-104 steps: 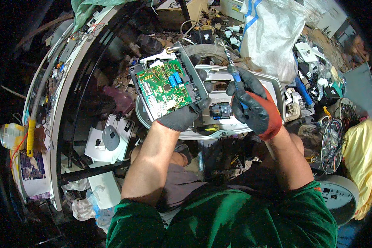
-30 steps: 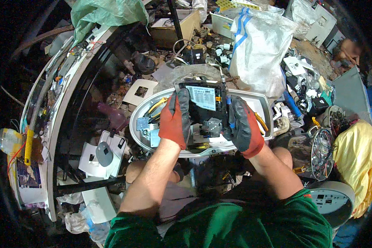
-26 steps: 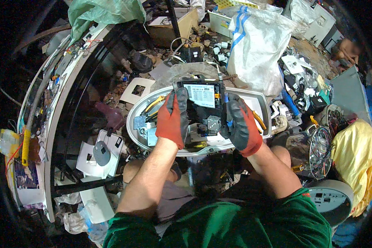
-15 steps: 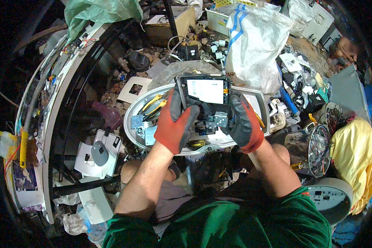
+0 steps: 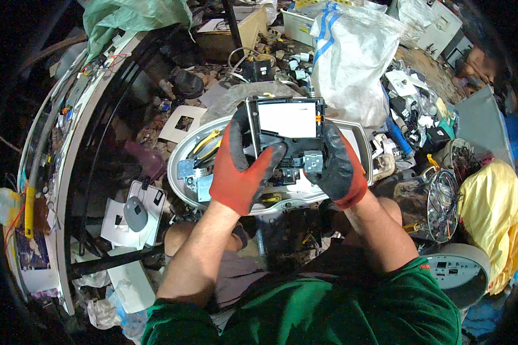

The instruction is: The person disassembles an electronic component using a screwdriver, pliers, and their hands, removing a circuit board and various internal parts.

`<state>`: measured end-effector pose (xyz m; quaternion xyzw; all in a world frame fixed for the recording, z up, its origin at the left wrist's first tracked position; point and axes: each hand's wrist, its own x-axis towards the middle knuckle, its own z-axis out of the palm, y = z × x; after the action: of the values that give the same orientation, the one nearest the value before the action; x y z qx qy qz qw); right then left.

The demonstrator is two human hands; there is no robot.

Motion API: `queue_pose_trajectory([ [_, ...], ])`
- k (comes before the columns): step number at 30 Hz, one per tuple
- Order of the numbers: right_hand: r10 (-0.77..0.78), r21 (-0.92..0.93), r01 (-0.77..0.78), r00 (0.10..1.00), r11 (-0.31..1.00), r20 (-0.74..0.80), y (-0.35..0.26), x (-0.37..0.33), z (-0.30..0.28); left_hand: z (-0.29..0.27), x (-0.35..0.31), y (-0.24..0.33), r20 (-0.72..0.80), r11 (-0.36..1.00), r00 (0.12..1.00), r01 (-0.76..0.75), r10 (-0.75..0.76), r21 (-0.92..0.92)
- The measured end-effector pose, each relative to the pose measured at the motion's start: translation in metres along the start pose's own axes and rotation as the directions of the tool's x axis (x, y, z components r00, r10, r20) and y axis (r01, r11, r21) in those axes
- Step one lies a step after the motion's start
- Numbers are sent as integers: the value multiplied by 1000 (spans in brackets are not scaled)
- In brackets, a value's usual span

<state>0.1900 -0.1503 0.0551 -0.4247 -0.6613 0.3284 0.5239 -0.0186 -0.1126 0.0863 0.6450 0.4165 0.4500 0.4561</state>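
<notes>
Both hands wear red gloves with black palms and fingers. Between them is a black plastic device frame (image 5: 265, 143) with a bright white rectangular panel (image 5: 288, 119) in its upper half. My left hand (image 5: 240, 172) is closed on its left side, the thumb lying across the lower part. Fingers of my right hand (image 5: 341, 167) wrap the right edge, beside a small silver metal block (image 5: 313, 161). All this is held over an oval, light grey tray (image 5: 176, 187). Yellow-handled pliers (image 5: 206, 148) and pale blue-grey pieces (image 5: 194, 179) lie in the tray, left of my left hand.
A white woven sack (image 5: 354, 63) stands beyond the tray. Piled electronic scraps (image 5: 414, 106) and a yellow sack (image 5: 489, 213) are on the right. White plastic covers (image 5: 133, 215) lie at left, near a long curved pale panel (image 5: 92, 98). My knees flank the tray's near side.
The device frame has tilted, so its white panel shows larger and brighter. Both hands keep their grip. The whole view has shifted slightly.
</notes>
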Motion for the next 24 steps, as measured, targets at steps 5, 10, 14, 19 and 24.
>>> queue_pose_trajectory([
  [5,314,468,-241,946,850,-83,-13,1,16,-1,-4,-11,7,991,1000,-1,2,-130],
  [10,441,697,-412,885,587,151,-16,-5,7,-6,-4,-27,17,994,997,72,-71,-80],
  [14,477,714,-414,869,564,128,-24,-4,10,-7,0,-28,118,977,992,64,-41,-201],
  [19,482,703,-379,874,602,60,-19,-5,12,-6,0,-23,103,973,989,126,-108,-195],
  [24,498,670,-412,864,617,73,-24,-6,8,-3,-1,-21,103,968,988,132,-112,-215],
])
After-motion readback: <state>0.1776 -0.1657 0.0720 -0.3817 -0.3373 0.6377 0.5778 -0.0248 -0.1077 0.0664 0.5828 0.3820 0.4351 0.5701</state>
